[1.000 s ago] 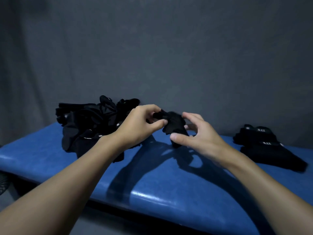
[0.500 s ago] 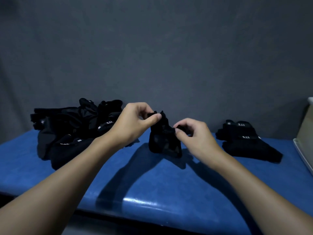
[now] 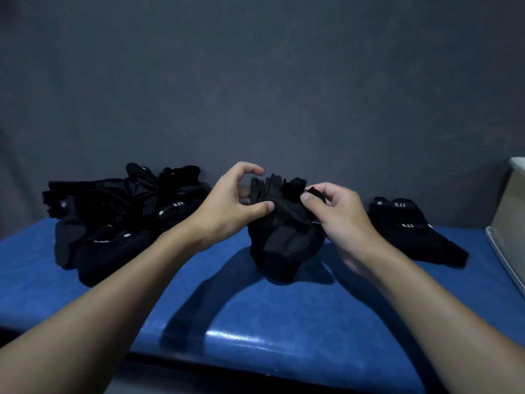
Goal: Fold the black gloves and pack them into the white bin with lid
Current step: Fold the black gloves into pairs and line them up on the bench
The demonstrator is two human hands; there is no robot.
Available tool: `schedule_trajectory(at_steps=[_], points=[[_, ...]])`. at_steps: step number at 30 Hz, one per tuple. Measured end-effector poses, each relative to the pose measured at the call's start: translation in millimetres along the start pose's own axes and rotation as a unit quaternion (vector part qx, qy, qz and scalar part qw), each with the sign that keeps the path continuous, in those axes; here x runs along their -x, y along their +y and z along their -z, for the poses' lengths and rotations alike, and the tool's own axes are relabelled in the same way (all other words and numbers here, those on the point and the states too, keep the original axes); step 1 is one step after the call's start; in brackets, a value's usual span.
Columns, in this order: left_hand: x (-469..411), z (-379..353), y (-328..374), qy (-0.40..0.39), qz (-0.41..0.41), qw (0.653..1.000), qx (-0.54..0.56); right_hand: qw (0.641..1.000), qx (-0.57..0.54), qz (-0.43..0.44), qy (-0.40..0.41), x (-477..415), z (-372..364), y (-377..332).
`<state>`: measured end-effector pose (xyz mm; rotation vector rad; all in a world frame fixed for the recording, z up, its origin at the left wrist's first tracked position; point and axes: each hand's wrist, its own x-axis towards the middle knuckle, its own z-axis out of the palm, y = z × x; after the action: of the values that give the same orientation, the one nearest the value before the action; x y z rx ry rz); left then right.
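- One blue surface [image 3: 255,322] carries everything.
- At left the unfolded pile [image 3: 119,217] waits; the folded gloves [image 3: 409,228] lie right, near the white bin [image 3: 511,211], ready for packing.
- Between them the held glove [image 3: 284,237] touches the surface; left hand [image 3: 230,206] and right hand [image 3: 338,211] have fingers clamped on it, probably to fold.

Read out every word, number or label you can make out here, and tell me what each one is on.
"5.11": white print on a glove in the loose pile, on the left.
"5.11": on the upper glove of the right-hand stack.
"5.11": on the lower glove of that stack.
Other small white tags on the pile: too small to read.
The held glove: no text visible.
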<state>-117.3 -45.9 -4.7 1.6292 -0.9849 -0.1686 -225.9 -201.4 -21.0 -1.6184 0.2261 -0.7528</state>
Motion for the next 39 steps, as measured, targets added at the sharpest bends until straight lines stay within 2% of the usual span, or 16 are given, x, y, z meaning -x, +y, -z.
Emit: schedule_trajectory(at_steps=[3, 9, 14, 17, 20, 22, 24, 26, 28, 32, 36, 39], points=[[0.9, 0.4, 0.7, 0.022, -0.001, 1.0, 0.003, 1.0, 0.017, -0.009, -0.019, 1.3, 1.4, 1.9], [1.0, 2.8, -2.1, 0.035, -0.008, 0.999, 0.014, 0.993, 0.031, -0.037, -0.109, 6.8, 4.1, 8.4], [0.8, 2.4, -0.8, 0.066, 0.005, 0.998, -0.007, 0.996, 0.022, -0.049, -0.075, 2.8, 5.2, 11.7], [-0.8, 2.8, -3.9, 0.066, 0.057, 0.996, -0.007, 0.996, 0.056, -0.047, -0.054, -1.6, 8.0, 12.1], [-0.7, -0.9, -8.7, 0.027, 0.139, 0.989, 0.029, 0.989, 0.107, -0.084, -0.063, -2.4, 11.1, 13.2], [2.1, -3.3, -15.9, -0.017, 0.201, 0.979, 0.013, 0.971, 0.194, -0.102, -0.092, -0.1, 12.9, 17.7], [4.2, -2.8, -27.0, -0.054, 0.239, 0.966, -0.077, 0.939, 0.31, -0.09, -0.12, 1.0, 15.6, 24.5], [2.9, 0.7, -36.0, -0.073, 0.215, 0.946, -0.23, 0.915, 0.377, -0.071, -0.124, 1.2, 18.9, 27.4], [1.8, 2.6, -38.7, -0.062, 0.143, 0.936, -0.316, 0.912, 0.387, -0.048, -0.128, 0.2, 22.0, 26.5], [5.3, -4.9, -35.3, -0.131, 0.044, 0.946, -0.291, 0.906, 0.348, -0.063, -0.231, 3.1, 25.3, 25.2], [10.0, -10.9, -37.2, -0.228, 0.06, 0.911, -0.337, 0.856, 0.393, -0.101, -0.32, 6.9, 30.3, 26.9], [12.5, -9.1, -35.5, -0.273, 0.092, 0.874, -0.392, 0.811, 0.463, -0.123, -0.335, 5.6, 36.2, 31.2]])
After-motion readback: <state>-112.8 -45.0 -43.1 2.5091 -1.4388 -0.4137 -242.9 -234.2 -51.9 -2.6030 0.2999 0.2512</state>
